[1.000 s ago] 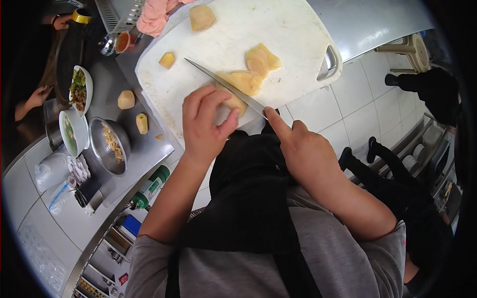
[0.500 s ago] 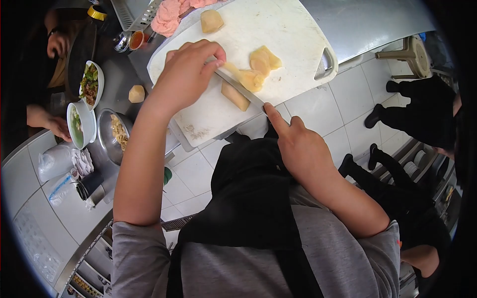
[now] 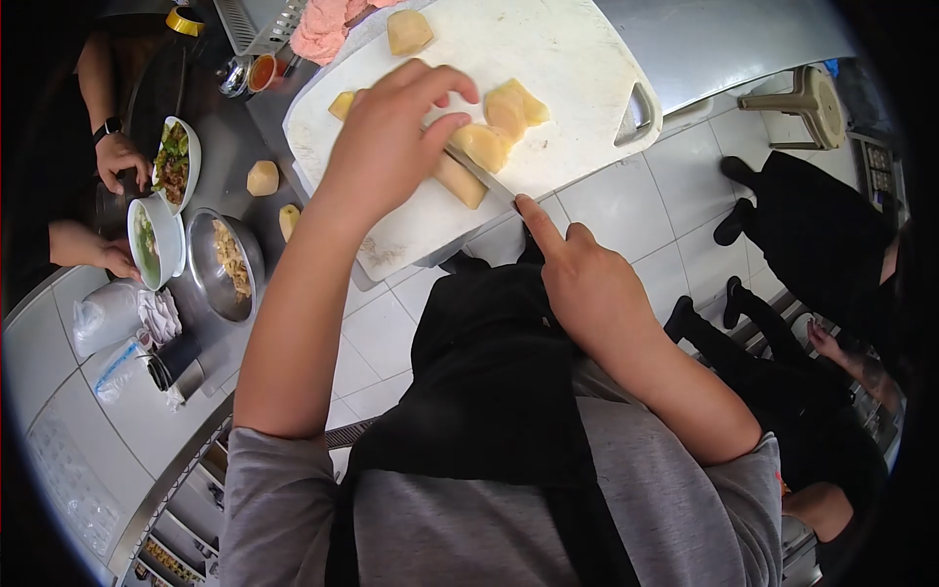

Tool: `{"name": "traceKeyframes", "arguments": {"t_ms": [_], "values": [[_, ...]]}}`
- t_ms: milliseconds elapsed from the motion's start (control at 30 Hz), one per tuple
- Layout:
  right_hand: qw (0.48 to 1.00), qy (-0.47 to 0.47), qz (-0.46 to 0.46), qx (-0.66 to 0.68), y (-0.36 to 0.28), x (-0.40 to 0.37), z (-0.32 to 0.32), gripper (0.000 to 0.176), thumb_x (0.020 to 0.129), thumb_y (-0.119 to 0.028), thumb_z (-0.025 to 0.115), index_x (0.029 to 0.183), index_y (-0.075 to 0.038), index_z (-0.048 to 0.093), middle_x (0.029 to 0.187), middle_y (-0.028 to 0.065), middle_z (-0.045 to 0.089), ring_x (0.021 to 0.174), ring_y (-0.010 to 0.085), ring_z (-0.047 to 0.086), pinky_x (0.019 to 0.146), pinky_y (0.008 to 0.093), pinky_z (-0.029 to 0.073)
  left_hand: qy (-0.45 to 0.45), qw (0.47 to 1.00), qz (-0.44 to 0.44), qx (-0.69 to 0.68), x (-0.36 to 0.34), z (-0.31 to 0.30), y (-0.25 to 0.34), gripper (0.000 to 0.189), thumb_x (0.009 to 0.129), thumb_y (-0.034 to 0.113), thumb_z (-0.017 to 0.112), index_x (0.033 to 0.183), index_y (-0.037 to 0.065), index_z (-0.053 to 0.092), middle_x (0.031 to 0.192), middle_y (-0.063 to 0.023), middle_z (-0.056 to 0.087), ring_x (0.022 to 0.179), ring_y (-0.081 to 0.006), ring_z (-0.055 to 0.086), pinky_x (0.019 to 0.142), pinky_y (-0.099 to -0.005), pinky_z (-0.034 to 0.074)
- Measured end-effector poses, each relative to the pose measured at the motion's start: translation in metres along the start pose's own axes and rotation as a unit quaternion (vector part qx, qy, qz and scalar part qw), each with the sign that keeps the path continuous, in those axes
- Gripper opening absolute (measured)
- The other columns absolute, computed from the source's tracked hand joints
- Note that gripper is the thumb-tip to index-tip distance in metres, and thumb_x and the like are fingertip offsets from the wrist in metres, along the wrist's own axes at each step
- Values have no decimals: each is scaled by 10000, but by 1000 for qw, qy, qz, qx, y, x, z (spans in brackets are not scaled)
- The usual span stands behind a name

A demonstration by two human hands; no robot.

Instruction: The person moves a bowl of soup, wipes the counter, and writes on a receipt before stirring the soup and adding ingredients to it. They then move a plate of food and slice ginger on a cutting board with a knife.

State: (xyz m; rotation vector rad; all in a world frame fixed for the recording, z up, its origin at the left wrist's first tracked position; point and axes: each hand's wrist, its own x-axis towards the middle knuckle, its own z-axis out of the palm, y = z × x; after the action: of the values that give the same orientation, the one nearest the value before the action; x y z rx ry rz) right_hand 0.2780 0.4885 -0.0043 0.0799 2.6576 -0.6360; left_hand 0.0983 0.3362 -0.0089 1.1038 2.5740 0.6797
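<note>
My right hand (image 3: 592, 279) grips a knife (image 3: 484, 179), forefinger stretched along its spine. The blade lies against a pale, peeled potato-like piece (image 3: 462, 186) on the white cutting board (image 3: 577, 49). Over the board is my left hand (image 3: 396, 132), thumb and fingers apart and curved, holding nothing I can see. Its thumb is close to a thin yellowish slice (image 3: 482, 147), and its palm hides part of the piece. More slices (image 3: 514, 108) overlap beyond. A peeled chunk (image 3: 409, 32) sits at the board's far side, and a small piece (image 3: 340, 105) lies left of my hand.
Left of the board, peeled pieces (image 3: 262, 178) rest on the steel counter, near a metal bowl (image 3: 201, 254) of chopped food. Another person's hands are by the white dishes (image 3: 176, 240). A pink cloth (image 3: 321, 31) lies behind; people in black stand at right.
My left thumb and forefinger have parted, and the hand has shifted slightly. The slices sit closer together near the blade. Another person's hand at left has moved down towards the dishes.
</note>
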Motion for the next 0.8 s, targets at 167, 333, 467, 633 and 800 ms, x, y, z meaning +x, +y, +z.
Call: {"name": "traceKeyframes", "arguments": {"t_ms": [167,333,467,633,800], "values": [[999,-18,-3,43,7,3,-2,557,901,-71,479,1446,-116,376,834,221,583,622,359,648,546,435,547,172,980,-40,-90,-64,32,0,226,816,68,704,1032,63,636,993,-105,593,932,-264,600,804,-346,491],[998,-21,-29,45,10,3,-3,552,900,-70,474,1442,-99,374,829,214,593,650,358,654,564,438,548,243,968,13,-56,-82,68,8,327,758,76,768,1058,65,640,1083,-123,569,989,-290,571,838,-350,488],[997,-34,-41,50,15,1,-8,559,889,-59,483,1437,-102,381,812,202,597,640,350,654,560,432,548,251,968,4,-14,-82,72,3,391,735,76,781,1095,56,630,1106,-118,575,1014,-289,571,865,-354,487],[997,-35,-66,11,20,-25,-30,615,843,-19,520,1436,-113,386,753,162,567,569,301,646,484,389,532,267,963,34,22,-77,78,-3,443,658,102,823,1057,57,634,1089,-106,581,976,-290,572,839,-366,489],[997,-58,-44,30,17,-50,-43,647,833,-11,532,1450,-120,374,736,148,537,520,286,625,450,387,518,277,960,35,21,-76,79,-4,454,644,115,835,1038,36,623,1073,-115,594,948,-298,579,831,-369,491]]}}
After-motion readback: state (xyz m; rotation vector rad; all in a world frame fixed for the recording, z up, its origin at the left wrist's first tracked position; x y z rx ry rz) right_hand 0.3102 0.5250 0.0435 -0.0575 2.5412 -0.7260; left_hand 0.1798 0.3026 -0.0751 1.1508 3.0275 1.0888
